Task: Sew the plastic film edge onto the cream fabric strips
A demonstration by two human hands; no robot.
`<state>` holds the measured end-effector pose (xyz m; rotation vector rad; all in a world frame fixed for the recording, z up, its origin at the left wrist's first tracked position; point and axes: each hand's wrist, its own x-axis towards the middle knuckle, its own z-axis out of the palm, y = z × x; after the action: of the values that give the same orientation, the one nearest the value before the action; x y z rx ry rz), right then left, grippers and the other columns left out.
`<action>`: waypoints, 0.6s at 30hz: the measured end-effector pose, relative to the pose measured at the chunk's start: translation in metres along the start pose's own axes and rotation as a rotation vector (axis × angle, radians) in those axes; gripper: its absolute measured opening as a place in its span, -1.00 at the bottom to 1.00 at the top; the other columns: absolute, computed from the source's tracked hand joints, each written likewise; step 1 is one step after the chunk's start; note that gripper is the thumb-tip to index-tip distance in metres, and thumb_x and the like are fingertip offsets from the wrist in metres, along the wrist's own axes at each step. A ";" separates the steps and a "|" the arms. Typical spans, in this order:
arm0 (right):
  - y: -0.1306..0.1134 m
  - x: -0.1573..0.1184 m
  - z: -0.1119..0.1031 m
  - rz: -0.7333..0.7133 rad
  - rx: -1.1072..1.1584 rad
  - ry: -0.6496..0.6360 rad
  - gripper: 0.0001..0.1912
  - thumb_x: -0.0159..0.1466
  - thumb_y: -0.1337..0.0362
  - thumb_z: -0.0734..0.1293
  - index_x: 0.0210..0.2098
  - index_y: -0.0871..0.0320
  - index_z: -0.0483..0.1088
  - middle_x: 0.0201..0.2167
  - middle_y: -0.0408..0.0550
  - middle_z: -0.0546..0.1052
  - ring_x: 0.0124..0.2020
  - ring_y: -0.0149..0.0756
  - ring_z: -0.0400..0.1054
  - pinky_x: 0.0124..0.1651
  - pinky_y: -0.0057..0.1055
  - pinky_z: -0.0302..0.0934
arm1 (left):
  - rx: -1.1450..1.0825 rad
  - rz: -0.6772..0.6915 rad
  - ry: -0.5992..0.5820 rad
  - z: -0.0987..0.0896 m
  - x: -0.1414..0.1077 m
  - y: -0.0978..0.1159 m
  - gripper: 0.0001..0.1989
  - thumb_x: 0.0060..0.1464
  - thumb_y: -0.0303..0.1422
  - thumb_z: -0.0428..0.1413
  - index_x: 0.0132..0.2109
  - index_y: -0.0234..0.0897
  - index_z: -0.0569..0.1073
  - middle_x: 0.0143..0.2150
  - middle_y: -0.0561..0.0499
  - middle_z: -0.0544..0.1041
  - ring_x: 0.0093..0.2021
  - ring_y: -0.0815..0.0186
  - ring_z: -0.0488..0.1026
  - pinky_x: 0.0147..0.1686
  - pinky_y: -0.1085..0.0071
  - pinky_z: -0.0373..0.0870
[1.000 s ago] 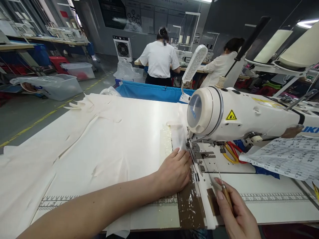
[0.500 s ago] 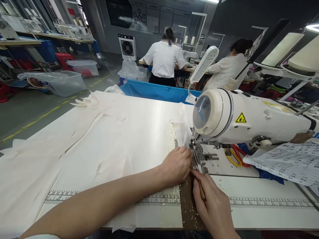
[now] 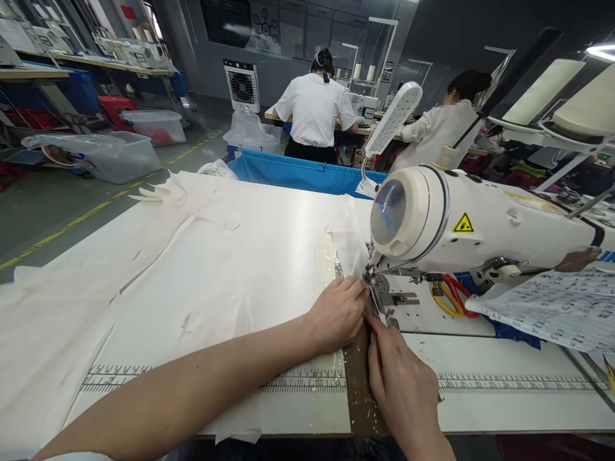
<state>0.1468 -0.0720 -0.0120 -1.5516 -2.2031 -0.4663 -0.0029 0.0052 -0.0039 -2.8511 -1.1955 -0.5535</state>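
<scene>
My left hand (image 3: 336, 314) lies flat on a strip of cream fabric (image 3: 353, 246), pressing its edge just left of the presser foot (image 3: 373, 282) of a white sewing machine (image 3: 480, 224). My right hand (image 3: 398, 384) sits right beside it with fingers curled, fingertips at the fabric edge in front of the foot. A thin wooden-handled awl is inside that hand; only a small tip of it shows behind the palm. More cream fabric (image 3: 192, 275) is spread across the table to the left.
A brown tape strip (image 3: 358, 390) and a printed ruler (image 3: 192, 381) run along the table's front. Yellow-and-red scissors (image 3: 449, 294) and a printed sheet (image 3: 552, 307) lie under the machine arm. A lamp (image 3: 394, 118), a blue bin (image 3: 298, 176) and two people (image 3: 314, 109) stand behind.
My right hand has moved up and left from the table's front edge to the presser foot, carrying the awl. My left hand stayed on the fabric, shifting slightly.
</scene>
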 end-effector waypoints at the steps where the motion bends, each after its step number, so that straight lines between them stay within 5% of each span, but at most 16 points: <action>1: -0.002 0.001 0.000 0.002 -0.049 0.005 -0.64 0.37 0.39 0.06 0.02 0.25 0.39 -0.33 -0.02 0.60 -0.56 -0.28 0.49 -0.65 -0.41 0.14 | -0.001 -0.001 0.001 0.000 0.000 -0.001 -0.61 0.20 -0.39 -0.06 0.11 -0.51 0.37 0.09 -0.22 0.42 0.05 0.10 0.34 0.04 0.21 0.32; 8: -0.005 0.005 0.001 0.023 -0.064 0.017 -0.61 0.36 0.40 0.08 0.05 0.27 0.41 -0.37 -0.02 0.59 -0.66 -0.32 0.41 -0.71 -0.40 0.04 | -0.022 -0.012 0.017 -0.001 0.002 -0.011 -0.64 0.20 -0.40 -0.04 0.10 -0.43 0.39 0.10 -0.15 0.44 0.11 0.13 0.32 0.11 0.19 0.26; 18: 0.003 0.000 0.005 -0.080 0.165 0.151 -0.67 0.45 0.29 0.08 -0.04 0.26 0.43 -0.22 -0.02 0.65 -0.27 -0.25 0.56 -0.40 -0.43 0.29 | -0.269 -0.122 0.173 -0.008 0.009 -0.019 -0.69 0.15 -0.52 -0.07 -0.02 -0.36 0.45 -0.03 -0.09 0.52 -0.01 0.22 0.40 0.02 0.22 0.37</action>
<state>0.1493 -0.0688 -0.0163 -1.3047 -2.1355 -0.3998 -0.0122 0.0239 0.0037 -2.8740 -1.3640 -1.0159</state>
